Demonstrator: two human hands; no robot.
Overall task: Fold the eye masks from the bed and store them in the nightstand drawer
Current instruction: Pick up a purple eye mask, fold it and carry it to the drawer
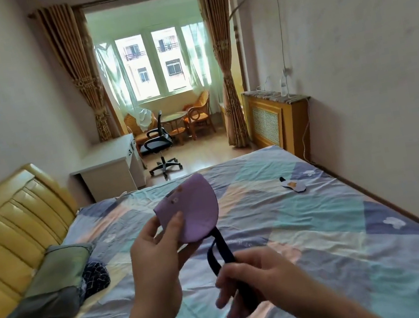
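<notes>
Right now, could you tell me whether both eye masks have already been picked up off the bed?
No, only the purple eye mask is held; a second eye mask lies on the bedsheet near the far side.

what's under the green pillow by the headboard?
A dark checked cloth sticks out from under the green pillow, lying on the patchwork bedsheet. How far the cloth runs beneath, or anything else there, is covered.
</notes>
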